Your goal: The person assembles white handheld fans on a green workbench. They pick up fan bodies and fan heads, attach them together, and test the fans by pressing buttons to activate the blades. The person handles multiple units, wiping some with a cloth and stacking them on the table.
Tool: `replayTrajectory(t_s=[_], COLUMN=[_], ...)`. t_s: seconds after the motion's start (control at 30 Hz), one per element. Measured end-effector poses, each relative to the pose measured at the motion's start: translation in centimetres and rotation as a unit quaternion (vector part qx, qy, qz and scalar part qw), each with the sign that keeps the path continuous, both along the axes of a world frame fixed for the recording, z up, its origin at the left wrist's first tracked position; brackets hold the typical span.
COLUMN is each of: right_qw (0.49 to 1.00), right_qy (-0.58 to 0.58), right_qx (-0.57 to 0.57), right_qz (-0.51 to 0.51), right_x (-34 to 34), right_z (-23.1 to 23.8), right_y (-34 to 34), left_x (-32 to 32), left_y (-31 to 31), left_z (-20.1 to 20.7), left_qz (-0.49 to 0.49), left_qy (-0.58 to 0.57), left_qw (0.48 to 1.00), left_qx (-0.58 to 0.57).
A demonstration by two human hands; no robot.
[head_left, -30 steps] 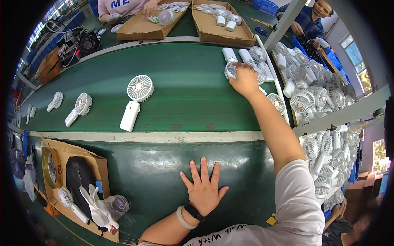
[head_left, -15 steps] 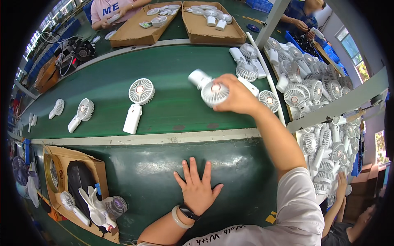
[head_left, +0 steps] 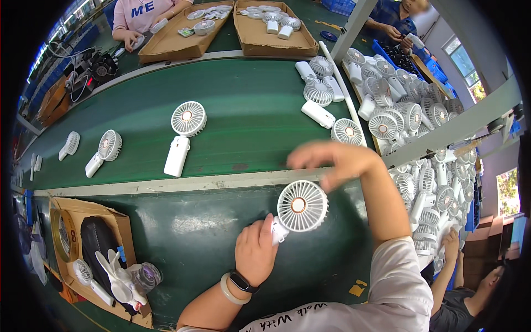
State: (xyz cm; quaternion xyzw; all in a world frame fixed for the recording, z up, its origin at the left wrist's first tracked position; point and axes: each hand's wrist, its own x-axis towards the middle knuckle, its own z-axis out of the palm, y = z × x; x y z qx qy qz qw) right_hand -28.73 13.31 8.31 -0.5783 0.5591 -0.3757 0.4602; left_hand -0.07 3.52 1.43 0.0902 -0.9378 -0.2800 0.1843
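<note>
A white handheld fan (head_left: 302, 207) with a copper-coloured ring at its hub is held above the near worktop. My left hand (head_left: 256, 250) is wrapped round its handle, most of which it hides. Just beyond the round grille, over the rail, hovers my right hand (head_left: 345, 160), blurred, with thumb and fingers apart and nothing in them. On the green belt a similar fan (head_left: 188, 118) lies with its handle toward me. Another fan (head_left: 347, 131) rests at the belt's right side, past my right hand, beside a small group of fans (head_left: 319, 91).
A pale rail (head_left: 166, 185) divides belt and worktop. At left sits a cardboard box (head_left: 128, 232) with a tape roll, black pouch and fan. A large heap of fans (head_left: 412, 113) lies right, behind a metal post. Cardboard trays (head_left: 271, 41) stand across the belt; several people work around.
The fan has come from over the belt to the near worktop, passing from my right hand into my left. My left hand, flat before, has closed round the handle; my right has let go.
</note>
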Motion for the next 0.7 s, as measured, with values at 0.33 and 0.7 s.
replayTrajectory(t_s=[0.33,0.7], right_qw=[0.721,0.676], right_qy=[0.547,0.64], right_qx=[0.173,-0.124], right_qz=[-0.39,-0.344], right_x=[-5.6,10.7], right_z=[-6.3,1.5], right_y=[-3.3,6.9], left_x=[0.2,0.4], left_y=[-0.1,-1.1], left_z=[0.3,0.0], left_qz=[0.012,0.142], left_qy=[-0.031,-0.055], left_qw=[0.997,0.981], left_qx=[-0.066,-0.119])
